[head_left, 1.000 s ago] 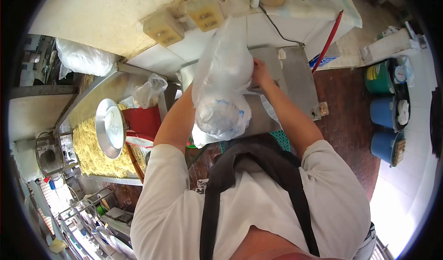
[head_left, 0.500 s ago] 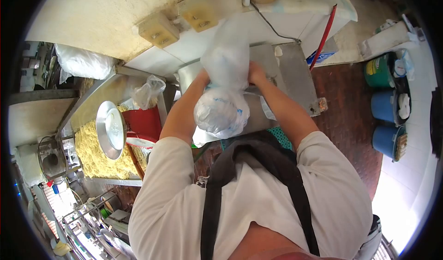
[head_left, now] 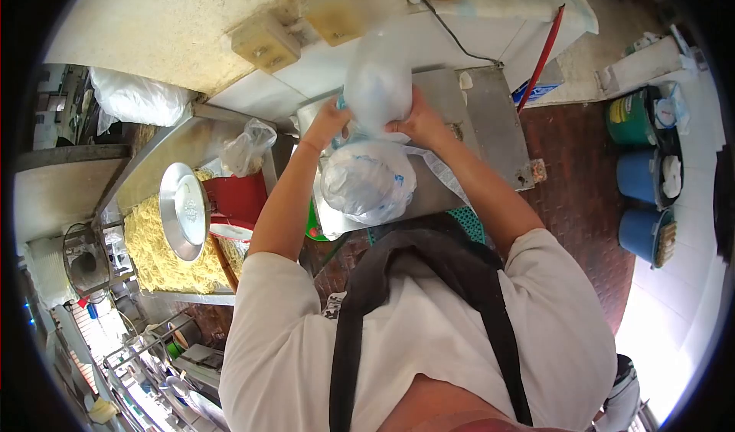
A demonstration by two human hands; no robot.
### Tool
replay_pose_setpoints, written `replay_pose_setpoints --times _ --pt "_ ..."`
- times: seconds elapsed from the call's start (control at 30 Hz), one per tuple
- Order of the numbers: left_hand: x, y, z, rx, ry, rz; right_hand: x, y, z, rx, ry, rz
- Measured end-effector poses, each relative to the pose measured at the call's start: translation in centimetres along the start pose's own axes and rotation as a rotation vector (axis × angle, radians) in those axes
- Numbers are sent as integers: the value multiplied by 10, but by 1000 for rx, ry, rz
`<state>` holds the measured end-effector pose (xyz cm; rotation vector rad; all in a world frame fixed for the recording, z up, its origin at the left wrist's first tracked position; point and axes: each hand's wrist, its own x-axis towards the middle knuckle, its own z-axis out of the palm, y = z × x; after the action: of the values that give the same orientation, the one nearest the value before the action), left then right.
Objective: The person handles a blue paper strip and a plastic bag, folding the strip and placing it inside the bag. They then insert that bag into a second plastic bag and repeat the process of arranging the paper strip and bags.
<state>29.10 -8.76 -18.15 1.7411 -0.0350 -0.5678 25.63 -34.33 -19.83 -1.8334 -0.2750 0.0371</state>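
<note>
A filled white plastic bag (head_left: 366,183) with blue print rests on the metal counter (head_left: 490,126), close to my apron. Its puffed, translucent upper part (head_left: 377,83) rises between my hands. My left hand (head_left: 331,123) is closed around the gathered plastic on the left, where a bit of blue shows at the fingers. On the other side, my right hand (head_left: 419,122) pinches the bag's neck between thumb and fingers. A loose printed strip of plastic (head_left: 440,170) trails beside my right forearm. The bag's contents cannot be made out.
Left of me, a scale with a round metal pan (head_left: 184,211) and red body (head_left: 236,201) stands by a heap of yellow noodles (head_left: 145,240). Blue buckets (head_left: 639,178) line the right wall. A red pole (head_left: 542,57) leans beyond the counter.
My left hand has shifted slightly left and my right thumb now shows across the bag's neck. The puffed upper part has become shorter and rounder, and the filled bag sits in nearly the same place.
</note>
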Motion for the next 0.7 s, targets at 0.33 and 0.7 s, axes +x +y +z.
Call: replay_pose_setpoints --times 0.33,0.7 --pt "-6 -18 12 58 15 32 -3 50 5 -1 -133 -112" --pt "-180 59 -56 -735 427 479 -78 -107 -31 -302 227 -103"
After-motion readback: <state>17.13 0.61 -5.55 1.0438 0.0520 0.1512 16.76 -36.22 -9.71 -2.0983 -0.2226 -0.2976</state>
